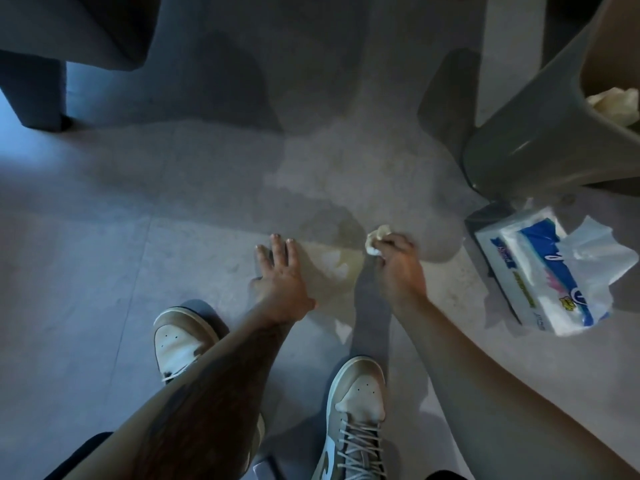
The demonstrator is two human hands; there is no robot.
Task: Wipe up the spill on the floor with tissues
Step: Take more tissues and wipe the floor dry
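Head view: one wadded tissue pinched in right hand; left hand flat, fingers spread, beside one yellowish spill; one tissue pack and one bin right.

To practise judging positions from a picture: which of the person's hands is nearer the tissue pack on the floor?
Right. The right hand, pinching a crumpled tissue, is beside the tissue pack without touching it; the left hand, fingers spread, lies beyond the right hand, farther away.

home interior, grey tiled floor, upholstered chair, waste bin
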